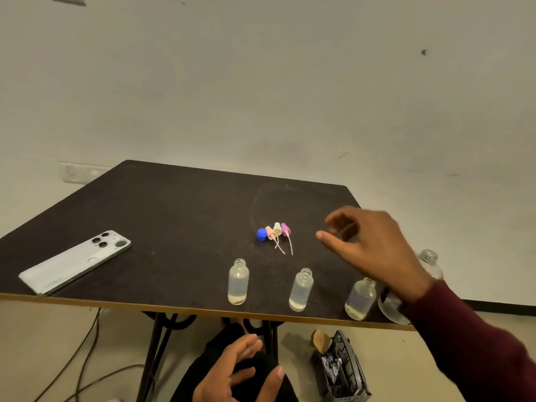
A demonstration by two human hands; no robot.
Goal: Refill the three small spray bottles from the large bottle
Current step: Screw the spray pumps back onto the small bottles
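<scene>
- Above the desk [174,216], the right hand [374,250] hovers, fingers loosely curled, empty.
- Below the desk edge, the left hand [240,369] lies spread.
- Under the right wrist: large bottle [429,265], uncapped.
- Left of it: three small spray bottles [301,290], open; spray tops [277,232] beyond.

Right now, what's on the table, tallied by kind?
Small bottles: 3, uncapped
Large bottle: 1, uncapped, partly hidden by the right hand
Spray heads: 3, pink, white, purple
Blue cap: 1
Phone: 1
Total: 9
</scene>
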